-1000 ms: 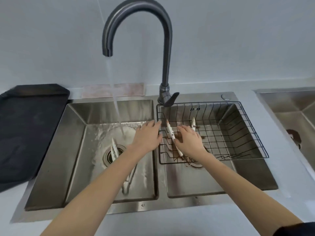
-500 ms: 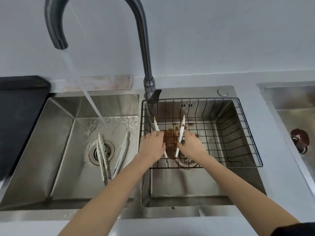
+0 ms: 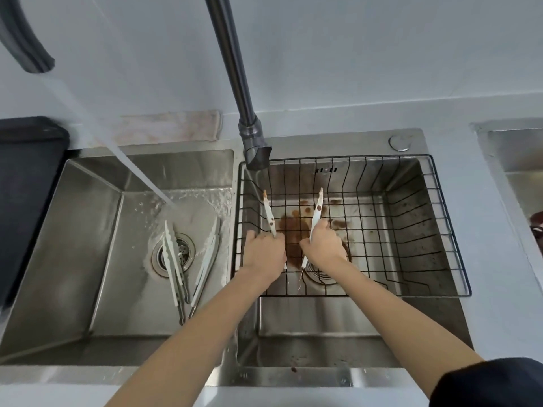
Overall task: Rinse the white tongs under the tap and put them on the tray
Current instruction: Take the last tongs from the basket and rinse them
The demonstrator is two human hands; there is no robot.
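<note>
The left hand (image 3: 266, 251) is curled tightly round one slim white plastic pair of tongs streaked with brown sauce (image 3: 269, 215), and the right hand (image 3: 323, 247) is closed the same way round a second soiled pair (image 3: 316, 211). Both pairs point away from the person, tips raised over the black wire rack (image 3: 440, 230) that sits in the right-hand steel basin.

Taking that rack as the landmark: just to its left, in the neighbouring basin, two more white tongs (image 3: 173, 259) lie by the round drain, close to where the stream from the curved dark grey tap (image 3: 235, 69) lands. They look clean, so probably some rinsing is done (though none has reached a tray). The flat black tray (image 3: 26, 186) lies well to the left of the rack, on the counter.

The two held pairs remain unrinsed, I judge; rinsing and traying are all left.

No brand or writing is readable.
</note>
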